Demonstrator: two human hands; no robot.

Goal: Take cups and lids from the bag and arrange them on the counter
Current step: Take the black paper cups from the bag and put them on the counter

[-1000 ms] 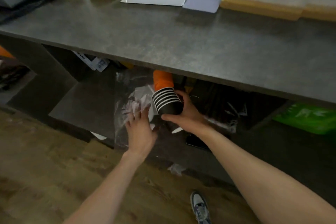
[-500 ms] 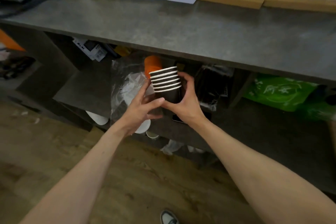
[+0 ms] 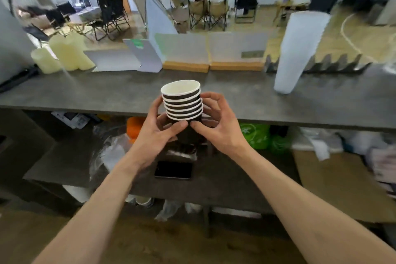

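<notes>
A stack of several black paper cups [image 3: 182, 103] with white rims is held upright in front of the grey counter's [image 3: 107, 94] front edge. My left hand [image 3: 157, 133] grips the stack from the left, thumb across its lower part. My right hand [image 3: 216, 123] grips it from the right, fingers curled behind the rims. A clear plastic bag [image 3: 111, 148] lies on the lower shelf to the left, below my left forearm. No lids are clearly visible.
On the counter stand cream candles [image 3: 64, 53] at the back left, white cards [image 3: 184, 49] along the back, and a tall white stack [image 3: 300, 51] at the right. A black phone [image 3: 173, 170], an orange item [image 3: 135, 126] and green bags [image 3: 257, 135] sit on the shelf below.
Both hands lifted the cup stack from under the counter up to counter height. The left hand left the bag and closed on the stack. The view tilted up toward the room.
</notes>
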